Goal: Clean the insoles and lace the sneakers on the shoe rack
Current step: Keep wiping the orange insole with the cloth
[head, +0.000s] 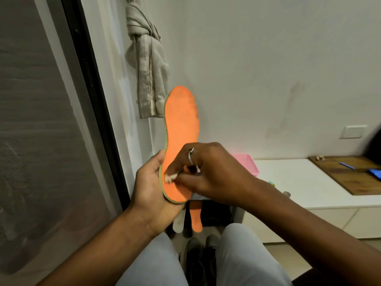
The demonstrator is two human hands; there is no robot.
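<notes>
Left hand (149,183), right hand (212,168), both curled

white wall (268,58), knotted curtain (147,65)

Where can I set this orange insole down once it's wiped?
Bare patch: the white cabinet top between the pink basket and the wooden board. Crowded: directly below the held insole, where a second orange insole, a white insole and dark shoes lie.

curtain (148,65) beside insole (181,124), wall (257,69) behind — counter (299,182) right
</notes>
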